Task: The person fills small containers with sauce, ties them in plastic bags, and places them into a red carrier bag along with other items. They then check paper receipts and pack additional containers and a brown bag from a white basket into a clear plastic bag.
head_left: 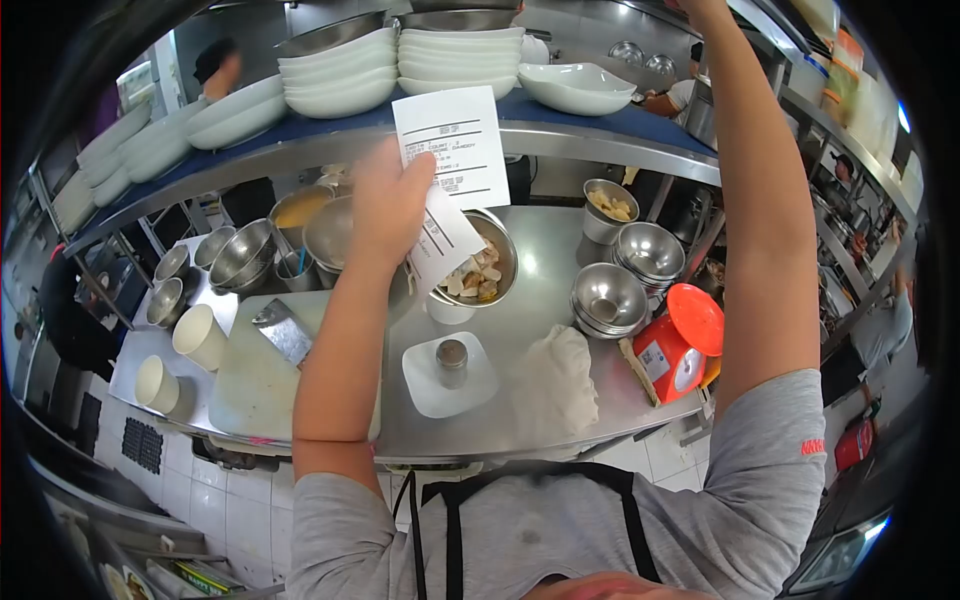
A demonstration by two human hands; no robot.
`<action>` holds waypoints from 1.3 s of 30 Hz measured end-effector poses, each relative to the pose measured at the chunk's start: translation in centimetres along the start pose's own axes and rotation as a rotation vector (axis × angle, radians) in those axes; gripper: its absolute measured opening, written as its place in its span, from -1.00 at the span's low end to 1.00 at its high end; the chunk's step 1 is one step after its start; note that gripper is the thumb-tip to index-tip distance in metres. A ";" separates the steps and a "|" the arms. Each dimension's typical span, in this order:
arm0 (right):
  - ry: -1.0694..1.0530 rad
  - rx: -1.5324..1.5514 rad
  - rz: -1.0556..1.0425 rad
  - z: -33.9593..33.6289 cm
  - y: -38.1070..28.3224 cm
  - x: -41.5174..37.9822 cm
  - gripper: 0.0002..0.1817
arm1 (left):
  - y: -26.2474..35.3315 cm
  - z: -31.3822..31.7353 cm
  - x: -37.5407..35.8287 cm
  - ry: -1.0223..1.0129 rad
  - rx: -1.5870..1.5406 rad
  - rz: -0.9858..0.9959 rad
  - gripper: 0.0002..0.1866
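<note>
My left hand is closed on printed paper receipts, held up in front of the shelf. One receipt stands upright above the thumb, and another slip hangs below it. Behind the slips, partly covered, is a metal bowl with pale chopped food in it. High at the top edge, only a bit of my right hand shows past the raised forearm; its fingers are cut off by the frame.
White dishes are stacked on the shelf. On the steel counter are a cutting board with a metal scraper, a jar on a white plate, a cloth, steel bowls and a red scale. Other people stand beyond.
</note>
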State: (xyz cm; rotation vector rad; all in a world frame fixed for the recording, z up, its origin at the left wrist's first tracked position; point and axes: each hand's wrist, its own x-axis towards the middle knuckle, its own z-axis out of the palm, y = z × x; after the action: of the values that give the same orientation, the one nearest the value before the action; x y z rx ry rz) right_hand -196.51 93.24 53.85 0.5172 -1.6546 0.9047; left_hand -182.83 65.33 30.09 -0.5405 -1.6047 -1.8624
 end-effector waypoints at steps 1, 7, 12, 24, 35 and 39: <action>0.057 -0.131 -0.023 -0.4 0.5 0.1 -0.56 | -0.1 0.3 0.0 -0.001 -0.026 -0.002 -0.77; -0.596 0.013 0.219 -0.9 -6.6 -17.5 -0.34 | -0.7 2.6 -0.5 -0.045 -0.138 -0.021 -0.76; -0.762 0.877 0.632 0.3 -5.9 -26.2 -0.67 | -2.9 5.5 -1.7 -0.017 0.034 0.023 -0.71; -0.385 0.729 0.829 -14.2 2.0 -27.8 -0.75 | -5.1 18.3 -8.3 -0.597 -0.376 -0.567 -0.70; -0.251 0.499 0.806 -26.7 7.6 -27.5 -0.77 | -4.0 28.5 -14.8 -0.541 -0.193 -0.637 -0.76; -0.226 0.573 0.798 -27.0 8.2 -28.4 -0.75 | -3.3 27.2 -13.4 -0.509 -0.056 -0.587 -0.77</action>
State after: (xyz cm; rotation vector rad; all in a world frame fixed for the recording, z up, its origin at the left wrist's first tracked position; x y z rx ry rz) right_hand -178.00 115.91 26.54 0.3308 -1.8209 2.0013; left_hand -177.66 94.66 23.74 -0.6554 -2.2315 -2.3253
